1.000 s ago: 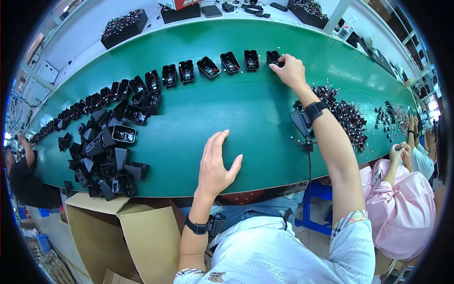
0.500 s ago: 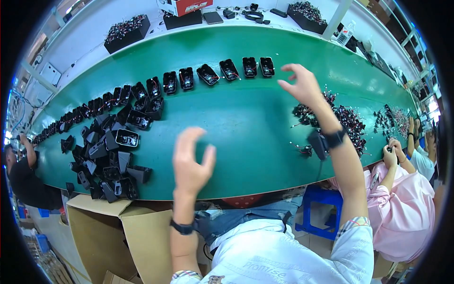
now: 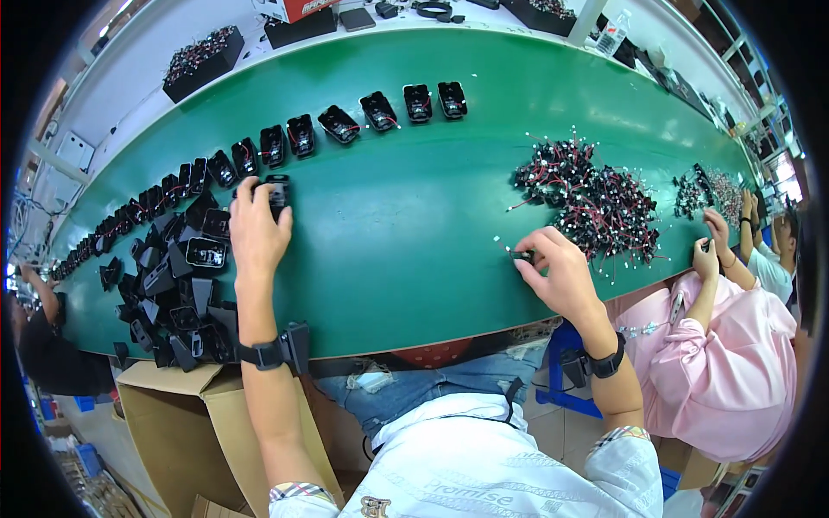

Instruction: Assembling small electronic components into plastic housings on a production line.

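My left hand (image 3: pixel 261 233) has its fingers and thumb closed about a black plastic housing (image 3: pixel 279 192) at the right edge of a heap of black housings (image 3: pixel 158 279). Part of that housing is hidden by the fingers. Near the front of the green table, my right hand (image 3: pixel 557 269) pinches a small black wired part (image 3: pixel 521 255), whose white connector end sticks out to the left. Just beyond this hand lies a pile of small black parts with red and black wires (image 3: pixel 604 203).
Open-topped housings (image 3: pixel 377 110) form a long curved row across the green table (image 3: pixel 389 233). A cardboard box (image 3: pixel 177 440) stands below the front edge. Black bins of wired parts (image 3: pixel 203 63) sit on the back shelf. A co-worker in pink (image 3: pixel 708 363) sits at right, another person (image 3: pixel 52 337) far left.
My left hand has moved left onto a housing. My right hand has come down from the far row toward the wired pile and now pinches a small wired part. The view has shifted slightly.
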`<state>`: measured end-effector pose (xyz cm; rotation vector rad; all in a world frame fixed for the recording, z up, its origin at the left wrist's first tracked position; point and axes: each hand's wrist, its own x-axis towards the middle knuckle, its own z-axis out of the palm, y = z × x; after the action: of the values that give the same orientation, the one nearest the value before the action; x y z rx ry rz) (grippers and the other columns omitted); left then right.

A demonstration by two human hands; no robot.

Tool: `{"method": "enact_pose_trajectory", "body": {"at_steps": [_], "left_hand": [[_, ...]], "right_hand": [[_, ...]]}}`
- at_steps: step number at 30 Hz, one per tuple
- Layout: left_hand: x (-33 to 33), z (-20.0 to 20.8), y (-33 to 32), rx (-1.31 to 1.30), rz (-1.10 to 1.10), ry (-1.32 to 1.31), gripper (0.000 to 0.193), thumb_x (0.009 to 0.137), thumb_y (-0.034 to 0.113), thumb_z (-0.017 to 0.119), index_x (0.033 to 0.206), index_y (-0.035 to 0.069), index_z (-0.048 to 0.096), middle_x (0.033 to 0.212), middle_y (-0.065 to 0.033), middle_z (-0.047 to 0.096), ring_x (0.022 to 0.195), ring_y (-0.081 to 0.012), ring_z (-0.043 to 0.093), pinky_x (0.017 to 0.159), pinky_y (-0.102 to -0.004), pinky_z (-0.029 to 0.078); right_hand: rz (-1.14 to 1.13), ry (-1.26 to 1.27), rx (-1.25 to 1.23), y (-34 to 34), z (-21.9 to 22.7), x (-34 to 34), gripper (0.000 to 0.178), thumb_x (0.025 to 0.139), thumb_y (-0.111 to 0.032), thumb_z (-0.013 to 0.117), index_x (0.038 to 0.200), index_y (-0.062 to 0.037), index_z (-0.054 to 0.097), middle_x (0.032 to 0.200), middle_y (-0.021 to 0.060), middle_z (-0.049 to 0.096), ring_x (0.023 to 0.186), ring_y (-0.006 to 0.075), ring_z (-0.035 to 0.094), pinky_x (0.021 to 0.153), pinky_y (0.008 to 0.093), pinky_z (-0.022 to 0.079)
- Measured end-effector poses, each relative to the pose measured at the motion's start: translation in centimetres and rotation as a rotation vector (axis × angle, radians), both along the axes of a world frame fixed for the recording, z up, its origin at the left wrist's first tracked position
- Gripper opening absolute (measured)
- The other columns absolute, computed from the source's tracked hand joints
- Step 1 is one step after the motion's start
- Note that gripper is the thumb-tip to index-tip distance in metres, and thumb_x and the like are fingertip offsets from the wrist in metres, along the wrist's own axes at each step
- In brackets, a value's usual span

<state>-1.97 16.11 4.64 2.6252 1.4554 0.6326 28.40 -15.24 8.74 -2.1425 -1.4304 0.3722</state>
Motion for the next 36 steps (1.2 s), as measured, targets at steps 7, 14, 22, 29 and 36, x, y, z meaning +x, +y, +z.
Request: {"method": "enact_pose_trajectory", "body": {"at_steps": [7,14,22,29,36], "left_hand": [[2.9,0.0,-9.8,-0.052,-0.315,-0.221,0.048,0.076,0.007,0.080,0.122,0.008,0.065,0.127,-0.0126,0.061,0.122,-0.0350,0.056,0.104,-0.0462,0.044],[4.5,0.2,-13.7,-0.027,-0.340,-0.328,0.055,0.076,0.013,0.083,0.128,0.009,0.065,0.140,-0.0128,0.058,0.142,-0.0394,0.044,0.115,-0.0509,0.035],[8.8,-0.1,-15.4,-0.178,-0.582,-0.285,0.067,0.077,0.016,0.086,0.138,0.009,0.059,0.149,-0.0146,0.053,0.141,-0.0398,0.047,0.114,-0.0506,0.041],[8.1,-0.6,-17.8,-0.314,-0.515,-0.339,0.069,0.076,0.015,0.087,0.138,0.007,0.058,0.146,-0.0174,0.053,0.129,-0.0391,0.056,0.106,-0.0473,0.049],[7.1,-1.2,-20.5,-0.434,-0.427,-0.557,0.077,0.073,0.022,0.092,0.140,0.006,0.057,0.145,-0.0195,0.052,0.125,-0.0390,0.058,0.100,-0.0459,0.053]], "right_hand": [[-0.001,0.342,0.203,2.3,-2.4,-0.7,0.019,0.081,0.003,0.080,0.093,0.0004,0.066,0.104,0.0077,0.061,0.091,0.0151,0.067,0.073,0.0270,0.061],[-0.065,0.253,0.065,3.1,-2.4,-0.4,0.021,0.083,-0.001,0.082,0.089,0.0012,0.062,0.093,0.0043,0.061,0.077,0.0103,0.064,0.069,0.0255,0.060],[-0.008,0.459,0.257,1.1,-2.9,0.6,0.017,0.094,0.004,0.066,0.110,0.0029,0.070,0.122,0.0110,0.069,0.108,0.0168,0.070,0.091,0.0266,0.056],[-0.173,0.200,0.242,-0.3,-2.8,0.3,0.023,0.088,-0.001,0.074,0.111,0.0008,0.074,0.125,0.0103,0.073,0.107,0.0193,0.071,0.087,0.0307,0.056],[-0.173,0.073,0.312,-1.1,-3.7,0.1,0.018,0.085,0.003,0.076,0.102,-0.0001,0.073,0.114,0.0110,0.073,0.090,0.0180,0.070,0.078,0.0296,0.057]]}}
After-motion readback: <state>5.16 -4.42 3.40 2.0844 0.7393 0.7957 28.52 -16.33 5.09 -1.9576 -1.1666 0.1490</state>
